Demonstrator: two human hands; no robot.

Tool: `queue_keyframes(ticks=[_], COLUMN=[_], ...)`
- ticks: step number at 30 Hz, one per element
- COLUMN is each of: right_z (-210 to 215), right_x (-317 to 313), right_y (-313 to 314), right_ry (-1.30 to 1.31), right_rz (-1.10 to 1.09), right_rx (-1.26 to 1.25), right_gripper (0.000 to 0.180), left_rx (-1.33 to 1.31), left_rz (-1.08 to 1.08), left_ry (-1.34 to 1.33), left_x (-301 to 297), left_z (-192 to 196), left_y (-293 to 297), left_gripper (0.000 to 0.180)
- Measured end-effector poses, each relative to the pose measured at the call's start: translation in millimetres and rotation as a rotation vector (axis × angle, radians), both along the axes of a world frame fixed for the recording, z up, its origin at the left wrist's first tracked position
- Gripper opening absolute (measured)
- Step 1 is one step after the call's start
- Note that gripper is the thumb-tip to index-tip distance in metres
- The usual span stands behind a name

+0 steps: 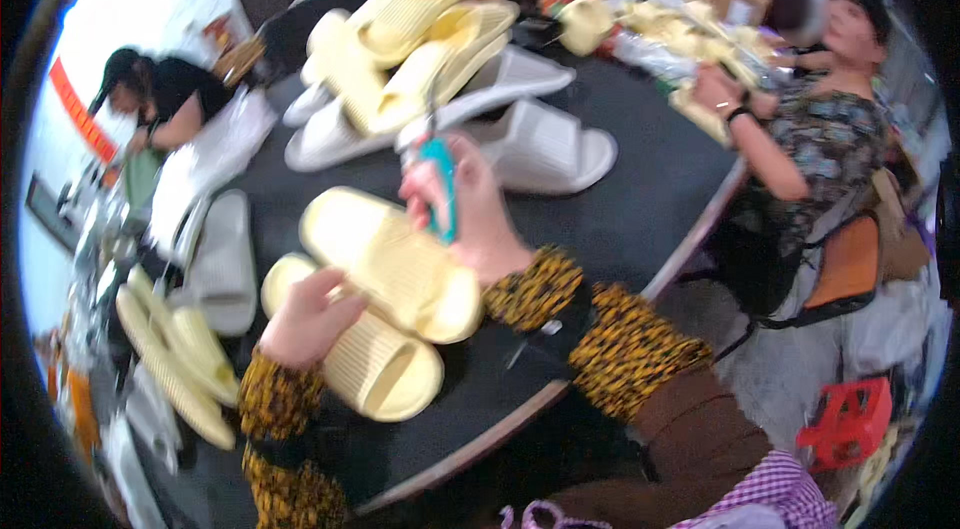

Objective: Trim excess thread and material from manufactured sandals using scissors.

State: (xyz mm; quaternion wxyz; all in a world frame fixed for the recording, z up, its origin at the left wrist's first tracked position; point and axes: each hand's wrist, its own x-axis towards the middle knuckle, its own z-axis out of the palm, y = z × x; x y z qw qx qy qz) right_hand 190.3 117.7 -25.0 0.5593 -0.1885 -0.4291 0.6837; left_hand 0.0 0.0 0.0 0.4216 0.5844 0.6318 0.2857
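Observation:
Two pale yellow slippers lie side by side on the dark table in front of me. My left hand (310,321) is closed on the nearer slipper (382,361), its thumb over the ribbed strap. Beyond it, the farther slipper (385,259) lies partly under my right wrist. In my right hand (468,204) are teal-handled scissors (440,179), fingers wrapped round the handle. Their tips point away from me, toward a pile of slippers; motion blur hides the blades' exact position.
Yellow slippers (420,14) are heaped on grey slippers (535,149) at the table's far side. More grey (225,259) and yellow slippers (165,354) lie at left. People work around the table (620,219); one sits at right. A red stool (848,424) stands lower right.

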Motion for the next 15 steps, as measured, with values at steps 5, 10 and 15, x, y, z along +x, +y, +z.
queue_keyframes(ticks=[5,10,15], right_z=[20,22,13], right_x=[19,12,4], right_y=[7,-7,-11], right_ry=[0.082,-0.042,-0.069], right_rz=[-0.150,-0.094,-0.012], right_rx=[0.069,0.018,0.075], right_gripper=[0.039,0.034,0.039], left_rx=[0.351,0.592,0.605], left_rz=[0.250,0.379,0.418], left_ry=[-0.207,-0.354,-0.353], left_x=[10,12,14], left_z=[18,15,20], left_y=[11,7,7], left_gripper=[0.025,0.041,0.050])
